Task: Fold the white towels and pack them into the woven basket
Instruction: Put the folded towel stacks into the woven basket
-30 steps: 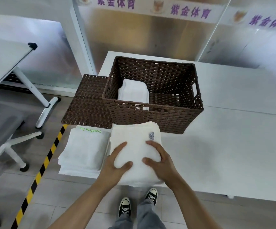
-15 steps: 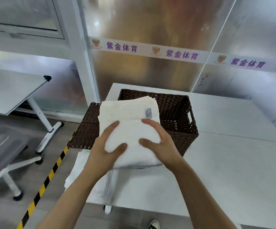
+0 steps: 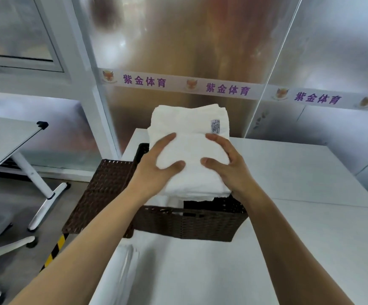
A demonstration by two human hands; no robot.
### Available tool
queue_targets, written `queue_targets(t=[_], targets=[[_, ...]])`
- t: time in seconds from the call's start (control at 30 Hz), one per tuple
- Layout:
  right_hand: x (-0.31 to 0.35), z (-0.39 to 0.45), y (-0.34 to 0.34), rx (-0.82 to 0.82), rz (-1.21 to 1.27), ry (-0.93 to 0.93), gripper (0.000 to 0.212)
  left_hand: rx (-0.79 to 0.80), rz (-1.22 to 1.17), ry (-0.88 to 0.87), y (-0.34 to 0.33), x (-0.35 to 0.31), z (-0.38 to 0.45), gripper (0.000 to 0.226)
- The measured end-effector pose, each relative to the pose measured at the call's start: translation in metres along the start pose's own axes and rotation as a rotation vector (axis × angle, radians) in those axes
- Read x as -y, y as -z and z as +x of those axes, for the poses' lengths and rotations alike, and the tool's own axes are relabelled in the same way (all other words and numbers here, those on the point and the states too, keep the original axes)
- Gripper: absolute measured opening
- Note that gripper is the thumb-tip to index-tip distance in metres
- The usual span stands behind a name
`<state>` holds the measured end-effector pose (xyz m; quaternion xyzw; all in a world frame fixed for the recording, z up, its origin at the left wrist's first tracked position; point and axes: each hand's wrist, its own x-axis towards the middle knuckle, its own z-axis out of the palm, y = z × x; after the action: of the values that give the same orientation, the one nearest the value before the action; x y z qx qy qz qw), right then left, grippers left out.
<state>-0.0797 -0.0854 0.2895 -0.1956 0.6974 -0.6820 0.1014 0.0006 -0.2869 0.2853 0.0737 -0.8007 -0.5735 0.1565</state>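
At the left of the frame's centre, the left hand (image 3: 156, 164) grips one side of the folded white towel (image 3: 192, 150), thumb curled on top. At mid-frame the towel sits raised between both hands, its long axis running away from the person, directly above the woven basket (image 3: 185, 223) (whose opening lies just below and toward the person). On the right, the right hand (image 3: 229, 166) clamps the other side, so lowering looks like the next move.
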Motion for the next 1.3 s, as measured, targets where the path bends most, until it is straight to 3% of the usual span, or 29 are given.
queue_targets(t=[0.23, 0.53, 0.77, 1.0, 1.1, 1.2, 1.3], targets=[[-0.057, 0.053, 0.046, 0.01, -0.076, -0.161, 0.051, 0.064, -0.033, 0.176, -0.057, 0.046, 0.06, 0.061], [-0.144, 0.066, 0.051, 0.035, -0.062, -0.501, 0.047, 0.178, -0.061, 0.478, -0.092, 0.14, 0.074, 0.056], [-0.177, 0.09, 0.067, -0.074, -0.172, -0.626, 0.05, 0.301, -0.008, 0.504, -0.124, 0.177, 0.105, 0.061], [-0.201, 0.109, 0.071, -0.015, -0.326, -0.651, 0.052, 0.275, 0.031, 0.537, -0.15, 0.214, 0.109, 0.064], [-0.216, 0.107, 0.065, 0.034, -0.551, -0.696, 0.058, 0.379, 0.182, 0.551, -0.161, 0.226, 0.105, 0.069], [-0.232, 0.1, 0.053, 0.287, -0.986, -0.758, 0.071, 0.667, 0.486, 0.626, -0.179, 0.235, 0.097, 0.08], [-0.238, 0.098, 0.05, 0.374, -1.395, -0.588, 0.075, 0.724, 0.657, 0.596, -0.19, 0.234, 0.097, 0.08]])
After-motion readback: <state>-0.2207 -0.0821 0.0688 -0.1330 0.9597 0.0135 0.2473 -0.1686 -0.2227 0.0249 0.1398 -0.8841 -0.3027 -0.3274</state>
